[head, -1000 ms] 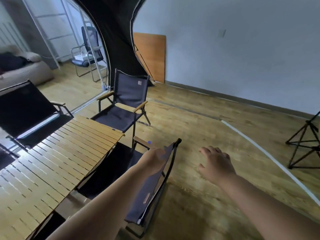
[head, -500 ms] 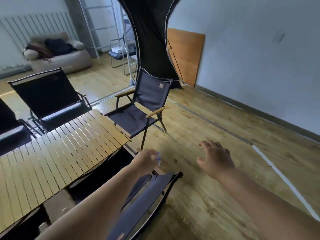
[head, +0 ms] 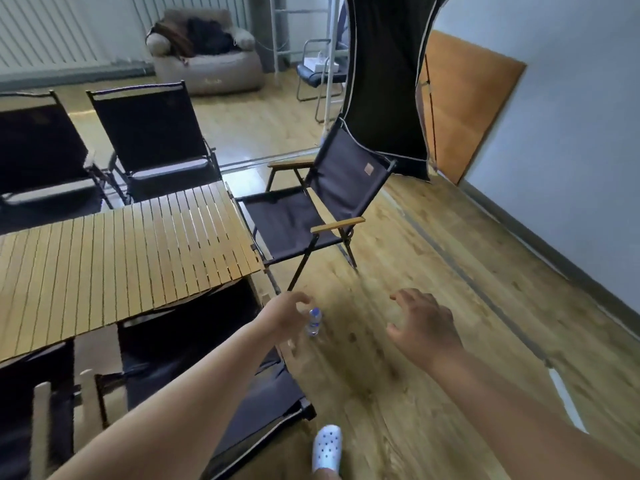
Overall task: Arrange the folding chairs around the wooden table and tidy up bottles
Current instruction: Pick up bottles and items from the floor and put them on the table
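A slatted wooden table fills the left. One dark folding chair stands at its right end, two folding chairs line its far side, and a near-side chair sits under my left forearm. A small clear bottle with a blue cap stands on the floor just beyond my left hand. That hand hovers beside the bottle with fingers curled and apart, holding nothing. My right hand hangs open over bare floor to the right.
A black tent flap hangs behind the end chair, with a wooden board leaning on the wall. A beanbag sofa and an office chair stand at the back. My white shoe is at the bottom.
My left hand has come off the near chair's backrest and moved forward toward the bottle. The view has swung left and down, bringing more of the table and far chairs in.
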The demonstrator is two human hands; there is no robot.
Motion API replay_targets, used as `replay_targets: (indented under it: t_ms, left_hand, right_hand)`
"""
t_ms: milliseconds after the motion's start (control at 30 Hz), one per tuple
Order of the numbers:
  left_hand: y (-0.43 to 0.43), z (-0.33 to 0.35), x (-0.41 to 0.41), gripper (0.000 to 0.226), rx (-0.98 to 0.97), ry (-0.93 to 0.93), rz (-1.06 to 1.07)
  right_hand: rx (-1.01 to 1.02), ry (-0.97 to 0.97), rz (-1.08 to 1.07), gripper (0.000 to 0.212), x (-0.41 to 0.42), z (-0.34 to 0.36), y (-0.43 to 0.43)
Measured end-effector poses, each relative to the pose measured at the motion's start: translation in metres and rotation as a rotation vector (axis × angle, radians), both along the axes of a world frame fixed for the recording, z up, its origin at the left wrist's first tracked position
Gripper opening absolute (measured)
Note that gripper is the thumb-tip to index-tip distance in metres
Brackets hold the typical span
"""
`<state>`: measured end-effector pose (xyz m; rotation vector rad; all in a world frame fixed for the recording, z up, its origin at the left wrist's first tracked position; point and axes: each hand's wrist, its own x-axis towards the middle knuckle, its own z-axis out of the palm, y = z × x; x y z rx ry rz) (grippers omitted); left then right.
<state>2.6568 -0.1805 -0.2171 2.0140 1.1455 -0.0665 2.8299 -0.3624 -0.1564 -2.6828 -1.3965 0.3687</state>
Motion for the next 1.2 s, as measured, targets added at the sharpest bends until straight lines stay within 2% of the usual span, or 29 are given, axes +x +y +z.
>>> replay_targets:
  t_ms: [300, 633, 800, 967, 1200]
  left_hand:
    - [0.083, -0.045, 0.082, 0.035, -0.04, 0.008, 0.205]
    - [0.179, -0.034, 0.133, 0.037, -0.066, -0.017, 0.39]
    - [0.192, -0.039, 0.126, 0.033, -0.075, 0.002, 0.529]
    - [0.186, -0.06, 0.125, 0.039, -0.098, 0.065, 0.699]
    - [0.17, -0.102, 0.159, 0.036, -0.195, 0.068, 1.023]
  right_hand:
    - [-0.037, 0.001, 0.191, 0.053, 0.107, -0.033, 0.117]
    - [-0.058, 0.02, 0.428, 0.051, 0.168, -0.037, 0.273]
    - [-0.042, 0.076, 0.576, 0.049, 0.169, -0.048, 0.32]
    - [-0.078, 0.107, 0.771, 0.052, 0.166, -0.067, 0.364]
    - [-0.115, 0.142, 1.1, 0.062, 0.18, -0.104, 0.428]
